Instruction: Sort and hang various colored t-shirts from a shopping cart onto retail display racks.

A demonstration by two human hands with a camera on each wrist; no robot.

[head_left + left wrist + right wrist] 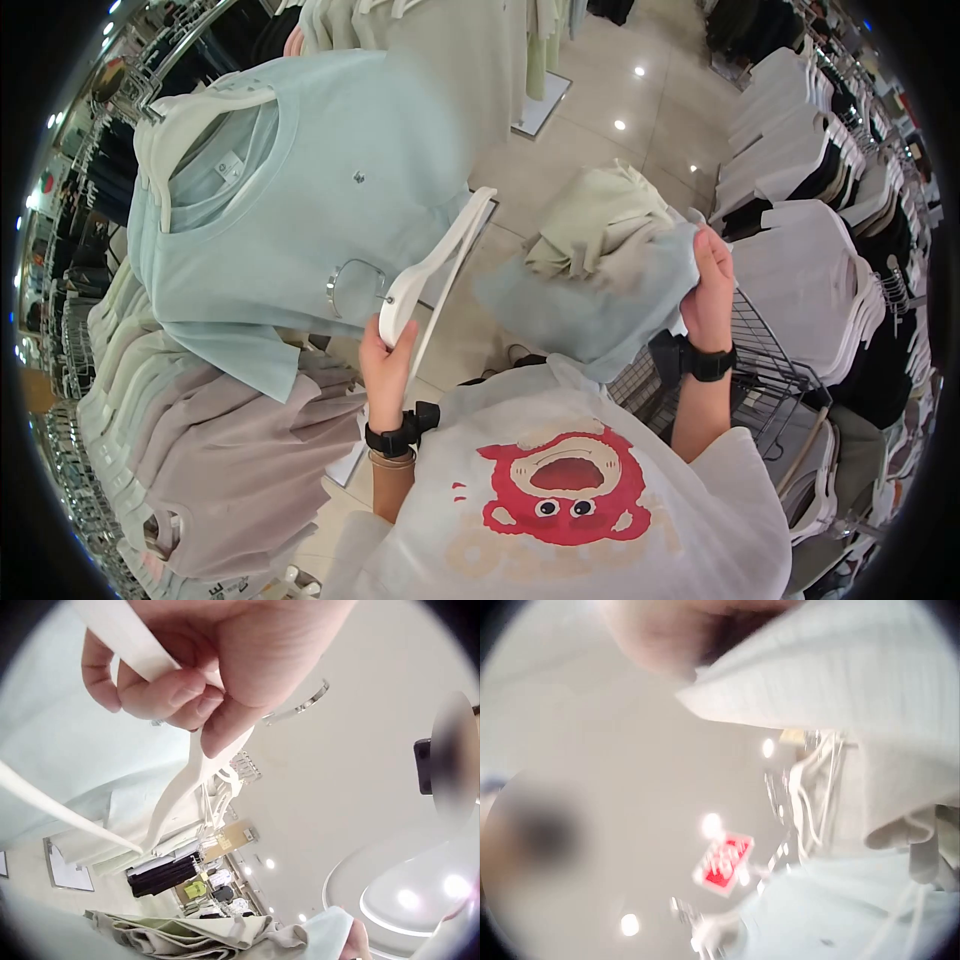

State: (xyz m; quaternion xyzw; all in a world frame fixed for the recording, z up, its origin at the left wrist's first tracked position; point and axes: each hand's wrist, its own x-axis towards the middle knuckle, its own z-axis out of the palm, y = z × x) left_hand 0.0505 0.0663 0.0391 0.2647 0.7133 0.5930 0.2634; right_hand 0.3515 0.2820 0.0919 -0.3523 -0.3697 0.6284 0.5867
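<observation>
A white hanger (pixel 430 265) with a metal hook is gripped by my left hand (pixel 388 365); no garment hangs on it. In the left wrist view the fingers of my left hand (pixel 187 682) curl round the hanger (pixel 176 791). My right hand (pixel 708 295) pinches the edge of a light blue garment (pixel 590 320), with a crumpled pale green garment (pixel 600 220) lying over it. In the right wrist view my right hand (pixel 682 637), blurred, holds pale fabric (pixel 840 675). Left of my left hand hangs a light blue T-shirt (pixel 350 170) on a white hanger (pixel 190 120).
Mauve shirts (pixel 230 450) hang at the lower left. White shirts (pixel 800 290) fill a rack at the right. A wire basket (pixel 760 350) is below my right hand. Tiled floor (pixel 620 80) runs between the racks.
</observation>
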